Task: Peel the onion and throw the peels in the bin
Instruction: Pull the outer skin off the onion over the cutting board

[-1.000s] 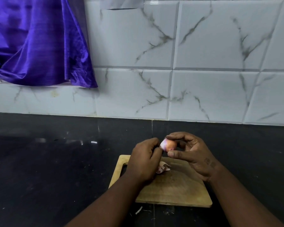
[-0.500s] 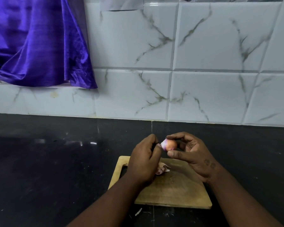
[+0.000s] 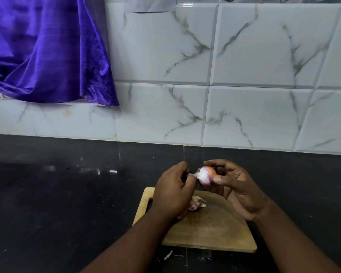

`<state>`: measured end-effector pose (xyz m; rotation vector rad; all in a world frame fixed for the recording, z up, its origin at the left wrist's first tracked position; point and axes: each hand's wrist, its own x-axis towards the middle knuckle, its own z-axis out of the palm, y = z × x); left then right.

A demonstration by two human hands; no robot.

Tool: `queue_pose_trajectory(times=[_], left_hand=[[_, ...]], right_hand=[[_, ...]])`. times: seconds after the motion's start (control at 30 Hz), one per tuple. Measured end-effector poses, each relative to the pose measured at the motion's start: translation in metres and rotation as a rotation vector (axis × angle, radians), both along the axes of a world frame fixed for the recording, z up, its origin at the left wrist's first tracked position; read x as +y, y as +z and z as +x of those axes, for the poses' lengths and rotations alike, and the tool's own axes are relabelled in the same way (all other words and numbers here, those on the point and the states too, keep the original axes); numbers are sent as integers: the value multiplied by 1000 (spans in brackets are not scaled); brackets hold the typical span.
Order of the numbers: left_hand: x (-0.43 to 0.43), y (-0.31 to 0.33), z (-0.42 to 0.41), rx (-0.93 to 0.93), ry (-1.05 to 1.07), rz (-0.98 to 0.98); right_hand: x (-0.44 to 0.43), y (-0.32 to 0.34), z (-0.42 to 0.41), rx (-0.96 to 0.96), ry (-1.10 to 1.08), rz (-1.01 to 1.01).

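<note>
The onion [image 3: 206,174] is in the air over the far end of the cutting board [image 3: 211,229], grasped by the right hand [image 3: 238,191]. The thumb is on the near side and the forefinger arches over the top. That pins the bulb at two points and leaves its left face bare to work on. It's a smart hold, I'd say, since the fingertips can roll it round as each patch comes clean.

On the other side the left hand [image 3: 173,192] has its fingers curled in, pinching a pale strip of skin [image 3: 194,175] that hangs off the onion near its tufted end. The two hands are almost touching, with only that strip between them.

Why work over the board? Most likely so that whatever drops lands on wood. There's proof of it: a little heap of peels [image 3: 197,204] lies on the board, partly tucked under the left hand. One pale scrap [image 3: 168,254] lies on the dark surface [image 3: 67,203] just off the board's near edge.

The bulb shows glossy pink-white flesh, so the peeling looks well along. No bin is in sight, and the peels haven't been gathered yet.
</note>
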<state>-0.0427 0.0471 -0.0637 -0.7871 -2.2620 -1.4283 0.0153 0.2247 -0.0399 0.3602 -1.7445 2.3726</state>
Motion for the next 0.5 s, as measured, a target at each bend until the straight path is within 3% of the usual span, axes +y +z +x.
queue_pose_trajectory(times=[0.2,0.33,0.5], left_hand=[[-4,3,-5,-20,94,-5],[-4,3,4,14,8,-81],[-6,0,0,12,-75,-17]], right_hand=[[8,7,2,45,89,-132],[7,5,0,-6,37,-85],[3,1,-2,-44,-19,-17]])
